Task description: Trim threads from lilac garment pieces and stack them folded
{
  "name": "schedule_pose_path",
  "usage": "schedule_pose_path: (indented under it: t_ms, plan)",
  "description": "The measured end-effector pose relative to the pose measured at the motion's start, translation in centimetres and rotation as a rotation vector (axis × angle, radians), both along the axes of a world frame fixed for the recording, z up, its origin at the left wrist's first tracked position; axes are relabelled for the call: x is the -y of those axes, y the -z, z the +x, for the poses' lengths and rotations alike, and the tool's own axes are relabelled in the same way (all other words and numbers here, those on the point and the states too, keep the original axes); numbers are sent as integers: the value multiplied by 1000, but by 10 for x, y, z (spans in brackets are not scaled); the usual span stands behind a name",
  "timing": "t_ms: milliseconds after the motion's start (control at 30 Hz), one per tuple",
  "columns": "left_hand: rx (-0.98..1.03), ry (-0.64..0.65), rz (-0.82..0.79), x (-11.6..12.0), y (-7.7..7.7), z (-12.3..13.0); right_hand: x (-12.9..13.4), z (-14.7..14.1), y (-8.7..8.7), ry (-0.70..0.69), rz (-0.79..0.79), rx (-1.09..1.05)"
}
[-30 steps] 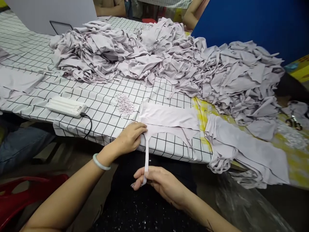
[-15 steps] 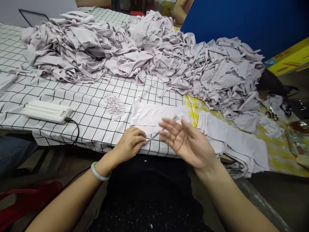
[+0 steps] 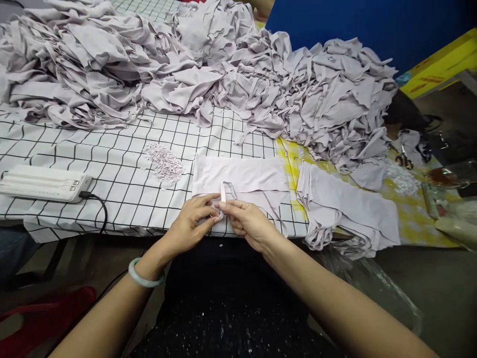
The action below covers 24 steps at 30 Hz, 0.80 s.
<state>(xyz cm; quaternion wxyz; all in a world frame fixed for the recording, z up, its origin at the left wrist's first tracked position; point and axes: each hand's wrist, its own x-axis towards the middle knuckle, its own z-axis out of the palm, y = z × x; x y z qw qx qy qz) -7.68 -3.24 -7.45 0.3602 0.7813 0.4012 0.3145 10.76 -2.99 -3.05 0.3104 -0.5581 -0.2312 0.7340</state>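
A flat, pale lilac piece of cloth lies on the table at the front edge. Narrow fabric straps run from its near side. My right hand pinches one thin fabric strap between thumb and fingertips, and part of it loops up above the fingers. Close beside it, my left hand is closed at the fingertips on the same strap, low over the cloth's near edge. The two hands nearly touch. What lies under the left fingers is partly hidden.
A big heap of lilac cloth covers the back. Folded pieces hang over the front edge at right. Small clippings and a white power bank with a cable lie left. Scissors rest far right. A red chair stands below.
My right hand, open and raised before, has come left and down and closed on the strap beside my left hand. The whole view has shifted slightly.
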Motion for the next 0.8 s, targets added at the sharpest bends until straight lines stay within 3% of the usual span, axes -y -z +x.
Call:
schedule_pose_path:
  t_ms: [200, 333, 500, 633, 733, 800]
  plan:
    - [26, 4, 29, 1, 2, -1, -21, 0, -13, 145, 200, -99]
    - [23, 14, 53, 1, 4, -2, -44, 8, -21, 204, 136, -239]
    - [38, 10, 72, 2, 5, -2, -57, 13, -28, 277, 156, -230]
    - [152, -85, -32, -1, -11, 5, -39, 11, -30, 143, 301, -159]
    - [378, -176, -275, -7, -30, 13, -14, 5, -27, -32, 373, -79]
    - [524, -176, -448, -9, -39, 19, 2, 1, -23, -69, 382, -7]
